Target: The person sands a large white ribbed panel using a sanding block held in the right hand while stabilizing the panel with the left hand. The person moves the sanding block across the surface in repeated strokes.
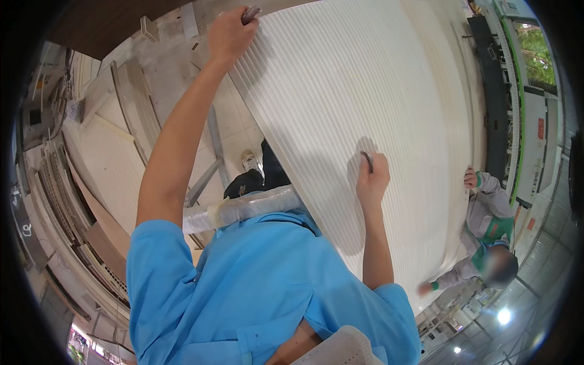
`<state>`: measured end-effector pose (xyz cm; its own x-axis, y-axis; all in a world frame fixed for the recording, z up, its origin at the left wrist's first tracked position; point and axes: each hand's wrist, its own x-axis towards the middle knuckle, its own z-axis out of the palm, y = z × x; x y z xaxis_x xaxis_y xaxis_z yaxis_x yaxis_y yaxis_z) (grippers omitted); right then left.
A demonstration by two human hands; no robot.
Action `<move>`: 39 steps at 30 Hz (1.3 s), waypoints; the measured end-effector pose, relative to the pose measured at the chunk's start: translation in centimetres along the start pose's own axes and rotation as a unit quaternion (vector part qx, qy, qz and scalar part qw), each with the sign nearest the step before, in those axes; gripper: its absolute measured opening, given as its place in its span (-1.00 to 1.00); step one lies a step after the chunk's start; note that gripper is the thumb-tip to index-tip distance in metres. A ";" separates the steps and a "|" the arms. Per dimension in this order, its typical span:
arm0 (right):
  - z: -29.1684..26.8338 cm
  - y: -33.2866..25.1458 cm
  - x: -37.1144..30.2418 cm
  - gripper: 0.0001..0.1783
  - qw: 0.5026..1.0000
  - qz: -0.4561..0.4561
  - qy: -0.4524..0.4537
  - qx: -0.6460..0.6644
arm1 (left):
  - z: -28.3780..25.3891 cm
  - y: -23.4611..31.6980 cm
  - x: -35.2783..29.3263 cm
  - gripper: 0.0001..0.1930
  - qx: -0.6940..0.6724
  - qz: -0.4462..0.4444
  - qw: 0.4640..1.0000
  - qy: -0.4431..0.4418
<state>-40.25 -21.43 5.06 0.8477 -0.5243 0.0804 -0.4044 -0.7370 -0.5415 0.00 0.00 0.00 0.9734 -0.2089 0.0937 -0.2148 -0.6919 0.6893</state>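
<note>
Ribbed white panel, broad and pale, spread in front of the person, its fine ribs running roughly parallel to its left edge; what supports it from below is hidden. Left hand: at the panel's upper left corner, fingers closed around a small grey-brown object whose kind cannot be told. Right hand: over the panel's face, inward from the left edge, fingers curled about a dark curved piece; its shadow falls on the ribs, and whether it touches them is unclear. A co-worker's hand is at the panel's right edge.

Handling, as judged from form: the panel is probably stiff along its ribs and readier to flex across them, awkward more by breadth than by weight. Its surface looks smooth enough to slip under a light grip, and its raised ribs may scuff or chip. The sounder hold is by opposite edges, palms beneath, with two people sharing the span; pinching single ribs is best avoided.

Markings: none can be made out on the panel. Beyond its right edge, a white machine housing carries a red label and dark lettering, not transcribed.
</note>
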 end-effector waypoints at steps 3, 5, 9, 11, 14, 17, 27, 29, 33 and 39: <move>1.6 -1.6 1.7 -0.92 0.997 -0.067 0.028 -0.039 | -1.2 0.8 -0.4 -0.73 -0.043 0.028 0.998 0.027; 2.7 -3.0 3.0 -0.90 0.992 -0.108 0.046 -0.042 | -1.5 1.0 -0.9 -0.74 -0.066 0.022 0.996 0.054; 7.9 -7.6 9.6 -0.87 0.983 -0.172 0.062 -0.031 | -3.2 0.6 -1.5 -0.75 -0.018 0.045 0.997 0.067; 12.5 -11.6 15.6 -0.84 0.976 -0.201 0.078 -0.034 | -4.2 -0.1 -1.1 -0.76 -0.019 0.033 0.998 0.057; 17.2 -17.4 24.8 -0.89 0.979 -0.191 0.048 -0.059 | -4.4 0.3 -1.0 -0.77 -0.019 0.010 0.999 0.049; 20.6 -20.9 30.7 -0.87 0.979 -0.187 0.027 -0.070 | -4.0 -1.3 1.6 -0.79 -0.004 0.040 0.997 0.065; 4.8 -9.6 -3.3 -0.78 0.982 -0.151 0.008 -0.111 | -9.8 -5.6 -0.4 -0.74 -0.053 0.014 0.998 0.035; 4.1 -9.8 -5.5 -0.81 0.986 -0.138 0.004 -0.092 | -10.8 -5.6 -1.3 -0.74 -0.054 0.003 0.998 0.037; 9.5 -13.1 1.5 -0.87 0.981 -0.186 0.014 -0.046 | -11.8 -5.7 -2.0 -0.73 -0.041 -0.006 0.999 0.012; 21.4 -23.1 22.5 -0.77 0.970 -0.234 0.058 0.005 | -10.2 -5.3 -1.3 -0.73 -0.004 0.000 1.000 0.024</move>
<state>-4.48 -7.12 1.48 0.8932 -0.1777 0.4131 0.0198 -0.9021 -0.4310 0.71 10.97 3.55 0.9763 -0.1747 0.1275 -0.2136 -0.6862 0.6953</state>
